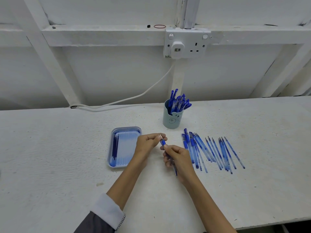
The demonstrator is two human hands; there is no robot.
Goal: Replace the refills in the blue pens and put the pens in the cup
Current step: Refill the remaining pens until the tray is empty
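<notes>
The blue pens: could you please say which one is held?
The pen by the tray: left hand pinches its tip, right hand grips its barrel.

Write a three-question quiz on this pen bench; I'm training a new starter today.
1. True or false: the cup stands empty.
2. Where does the tray lie? A) left of both hands B) right of both hands C) behind the cup
3. Fill in: the left hand and right hand together hold one ____.
Key: 1 false; 2 A; 3 pen.
</notes>
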